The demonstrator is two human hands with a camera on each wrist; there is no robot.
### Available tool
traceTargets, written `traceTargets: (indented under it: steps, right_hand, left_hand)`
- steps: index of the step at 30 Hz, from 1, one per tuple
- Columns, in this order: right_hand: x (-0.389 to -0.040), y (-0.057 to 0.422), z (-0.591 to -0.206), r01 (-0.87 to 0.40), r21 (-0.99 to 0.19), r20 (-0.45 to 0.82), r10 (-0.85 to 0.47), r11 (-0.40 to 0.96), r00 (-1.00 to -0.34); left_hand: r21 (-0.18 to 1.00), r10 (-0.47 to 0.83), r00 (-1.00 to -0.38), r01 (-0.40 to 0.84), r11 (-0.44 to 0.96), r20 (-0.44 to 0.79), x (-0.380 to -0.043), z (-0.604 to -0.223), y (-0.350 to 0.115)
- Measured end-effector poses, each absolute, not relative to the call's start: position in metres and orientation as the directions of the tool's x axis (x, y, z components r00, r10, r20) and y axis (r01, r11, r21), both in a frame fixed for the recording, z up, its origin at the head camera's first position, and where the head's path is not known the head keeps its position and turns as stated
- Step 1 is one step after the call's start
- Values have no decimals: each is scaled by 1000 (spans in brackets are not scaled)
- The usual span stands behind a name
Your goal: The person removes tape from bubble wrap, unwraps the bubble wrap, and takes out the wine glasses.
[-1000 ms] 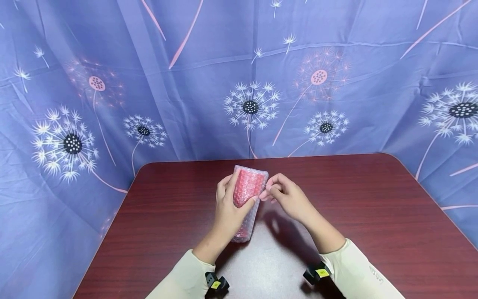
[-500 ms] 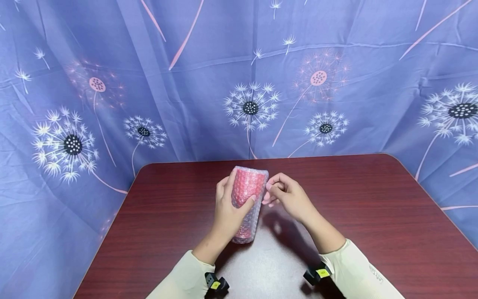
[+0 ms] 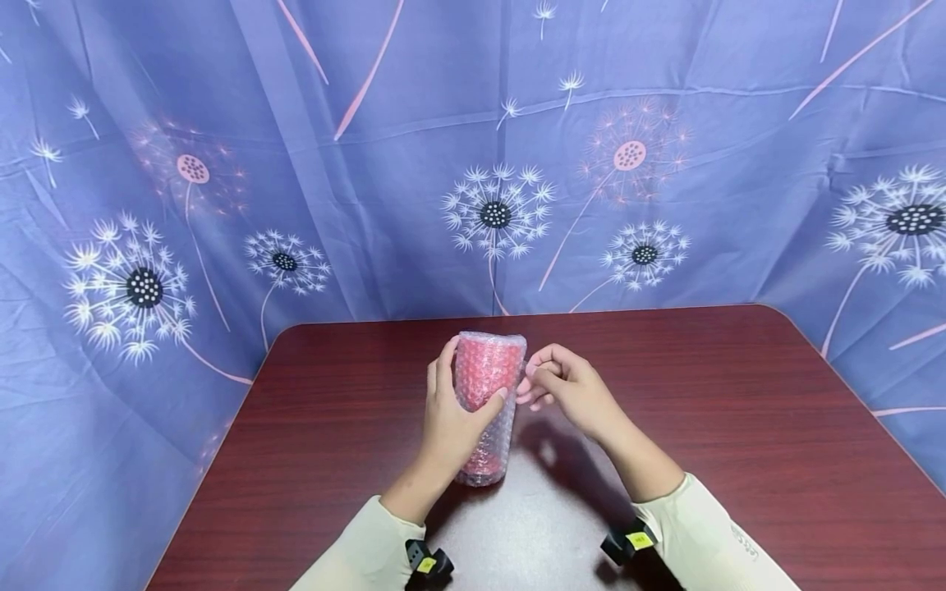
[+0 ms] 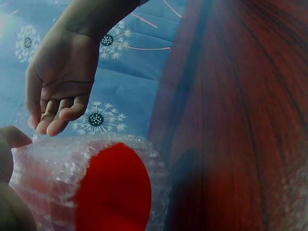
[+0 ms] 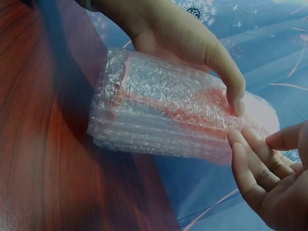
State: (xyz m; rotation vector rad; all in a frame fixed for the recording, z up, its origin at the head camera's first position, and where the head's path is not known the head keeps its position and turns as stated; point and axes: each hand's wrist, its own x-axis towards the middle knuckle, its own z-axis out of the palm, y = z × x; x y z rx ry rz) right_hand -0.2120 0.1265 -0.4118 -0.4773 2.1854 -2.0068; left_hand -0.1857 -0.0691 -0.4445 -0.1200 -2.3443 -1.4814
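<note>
A red, cup-shaped object in clear bubble wrap (image 3: 488, 369) stands slightly tilted near the table's middle. My left hand (image 3: 452, 419) grips it from the left, thumb across the front and fingers round the far side. At its right edge my right hand (image 3: 572, 390) pinches the bubble wrap between thumb and index finger, the other fingers loosely bent against it. In the left wrist view, a flat red end (image 4: 118, 187) shows through the wrap's opening. Layered wrap edges (image 5: 103, 106) show at the other end in the right wrist view.
The dark red wooden table (image 3: 355, 410) has rounded far corners. Behind and beside it hangs a blue curtain (image 3: 414, 148) printed with dandelions. A small black wrist camera (image 3: 628, 540) sits at the right cuff, another wrist camera (image 3: 429, 562) at the left.
The wrapped object has turned a little and shifted slightly left, now standing more upright. The left hand's fingers have slid around it. My right hand has hardly moved.
</note>
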Motion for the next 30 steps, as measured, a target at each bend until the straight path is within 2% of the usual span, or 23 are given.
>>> traceTargets:
  steps: [10, 20, 30]
  right_hand:
    - [-209, 127, -410, -117, -990, 88, -324, 72, -942]
    - [-212, 127, -411, -89, -990, 51, -308, 110, -950]
    - [-210, 127, -412, -165, -977, 108, -348, 137, -931]
  left_hand:
    - [860, -151, -921, 263, 438, 359, -188, -446, -70]
    - [851, -124, -922, 278, 445, 366, -186, -445, -69]
    - [851, -114, -922, 286, 441, 369, -184, -446, -68]
